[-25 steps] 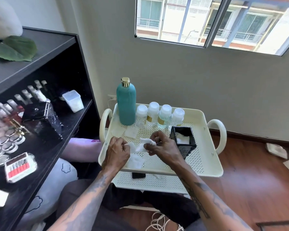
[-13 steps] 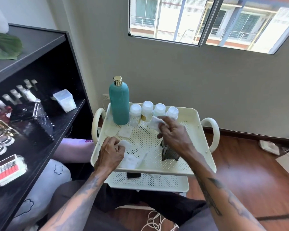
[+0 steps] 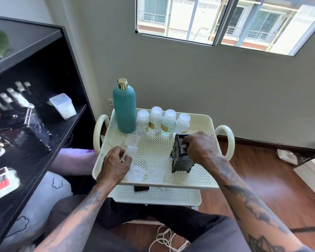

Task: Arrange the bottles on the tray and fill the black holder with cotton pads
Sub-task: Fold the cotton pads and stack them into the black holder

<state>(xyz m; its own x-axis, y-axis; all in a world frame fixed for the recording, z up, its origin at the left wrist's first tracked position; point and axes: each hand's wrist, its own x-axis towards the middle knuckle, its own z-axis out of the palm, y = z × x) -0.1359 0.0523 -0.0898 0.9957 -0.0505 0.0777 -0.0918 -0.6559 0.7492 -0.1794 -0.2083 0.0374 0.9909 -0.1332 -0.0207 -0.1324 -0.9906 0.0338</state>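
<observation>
White cotton pads lie loose on the cream tray (image 3: 204, 120) in front of you, and your two hands are working at opposite ends of them. Your left hand (image 3: 115, 165) sits low on the tray's near left side, thumb and fingers pinching one cotton pad (image 3: 131, 151) by its edge; the pad sticks up just beyond your fingertips. Two more loose pads (image 3: 154, 176) lie flat to the right of that hand, near the front rim, and a few others (image 3: 129, 140) rest farther back, close to the foot of the teal bottle (image 3: 124, 110).

Your right hand (image 3: 201, 149) is curled over the top of the black holder (image 3: 180, 157), which stands upright on the right half of the tray. A bit of white pad (image 3: 182, 146) shows between your fingertips at the holder's open mouth, so the hand is gripping a pad right at the opening; how far in it sits you cannot tell.

Behind the holder, four small clear bottles (image 3: 155, 119) with white caps stand in a row along the back edge, touching or nearly touching each other, with the tall teal bottle at the left end of the row. A black shelf (image 3: 44, 142) stands to your left.
</observation>
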